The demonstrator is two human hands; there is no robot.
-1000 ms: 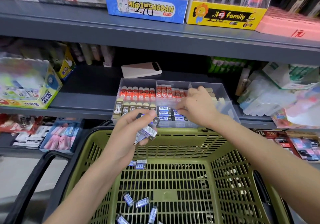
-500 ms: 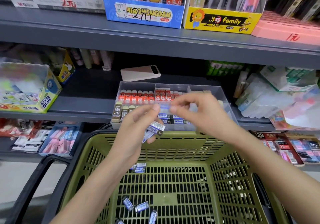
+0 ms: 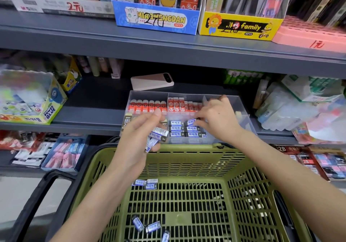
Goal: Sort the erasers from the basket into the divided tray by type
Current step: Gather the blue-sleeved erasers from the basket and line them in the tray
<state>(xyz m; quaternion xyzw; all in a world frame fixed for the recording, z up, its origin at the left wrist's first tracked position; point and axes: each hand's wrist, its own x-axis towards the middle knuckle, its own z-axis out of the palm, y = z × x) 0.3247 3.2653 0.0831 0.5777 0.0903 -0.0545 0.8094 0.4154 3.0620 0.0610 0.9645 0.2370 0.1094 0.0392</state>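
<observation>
A clear divided tray [image 3: 243,108] stands on the middle shelf, with rows of red erasers [image 3: 148,105] at its back and blue-labelled erasers [image 3: 177,128] stacked in a front compartment. My left hand [image 3: 138,135] hovers before the tray and grips a few blue-labelled erasers [image 3: 159,134]. My right hand [image 3: 218,118] reaches into the tray and pinches one blue-labelled eraser [image 3: 192,121] at the top of the blue stack. Below, the green basket [image 3: 187,159] holds several more blue-labelled erasers [image 3: 146,225] on its floor.
A pink phone [image 3: 151,81] lies on the shelf behind the tray. A glue box [image 3: 37,99] stands at the left and plastic packs [image 3: 292,106] at the right. Boxed goods [image 3: 157,16] fill the upper shelf. The basket's black handle [image 3: 37,191] sticks out left.
My right hand took an eraser from my left hand in front of the tray, then carried it down into the blue-eraser compartment. My left hand stayed nearly in place.
</observation>
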